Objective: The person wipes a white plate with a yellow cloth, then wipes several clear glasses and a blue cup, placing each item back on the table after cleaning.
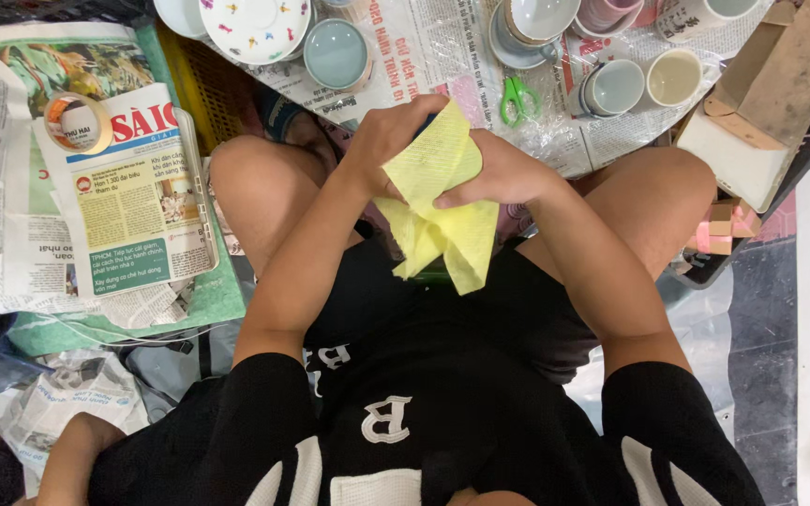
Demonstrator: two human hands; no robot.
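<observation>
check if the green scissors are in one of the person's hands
No, the green scissors lie on the newspaper beyond the hands, while the left hand and right hand grip a yellow cloth.

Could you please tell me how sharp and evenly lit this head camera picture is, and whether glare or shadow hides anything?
In the head view, focus is crisp on the crumpled yellow cloth held in the left hand and right hand; lighting is even and soft, with mild sheen on the pale blue ceramic bowl; the black shirt loses detail in darkness; edges show slight wide-angle stretch.
</observation>
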